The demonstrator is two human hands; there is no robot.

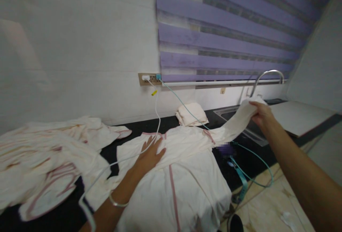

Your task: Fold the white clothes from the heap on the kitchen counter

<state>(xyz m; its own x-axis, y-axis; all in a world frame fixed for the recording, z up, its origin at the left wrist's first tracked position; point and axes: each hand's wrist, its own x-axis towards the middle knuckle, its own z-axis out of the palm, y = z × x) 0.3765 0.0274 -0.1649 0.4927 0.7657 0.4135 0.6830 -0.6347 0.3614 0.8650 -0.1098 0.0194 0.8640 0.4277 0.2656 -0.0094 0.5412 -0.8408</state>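
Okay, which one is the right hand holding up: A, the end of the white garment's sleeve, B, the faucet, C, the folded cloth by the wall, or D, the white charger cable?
A: the right hand pinches the sleeve end of the white garment lifted off the counter, while the left hand lies flat on the garment.

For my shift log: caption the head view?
Left hand flat on white garment; right hand lifts its sleeve above the black counter.
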